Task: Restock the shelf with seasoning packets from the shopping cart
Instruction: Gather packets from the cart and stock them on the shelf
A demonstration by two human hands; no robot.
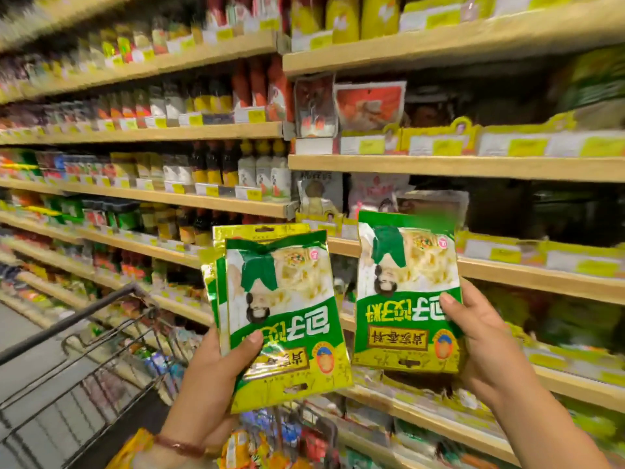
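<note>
**Beside the cart, two hands full of packets that could slip**

Left of the green packets stands the shopping cart (pixel 101 333), with its dark handle near the left hand. More bright packets lie low down by the cart, but they are too blurry to tell apart.

Next comes the left hand (pixel 216 377). Its grip is closed around a small stack of seasoning packets (pixel 280 316), with the thumb pressed on the front one. I can see at least two or three packets fanned out, one behind the other. They are upside down. The back ones stick out past the front one, so they may slide loose and drop toward the cart or the floor if the thumb lets up.

Right of the stack is the single packet (pixel 406 292), also upside down. The right hand (pixel 480 336) grasps it by its lower right corner, thumb on the front. A corner hold is weak, so the packet may flop or twist.

Right of that packet is the shelf (pixel 541 275) with yellow price tags along its edge. The packets are held up in front of it, not on it yet. If they go in as they are, the writing would be upside down. A push could also knock over the packets already standing there.
</note>
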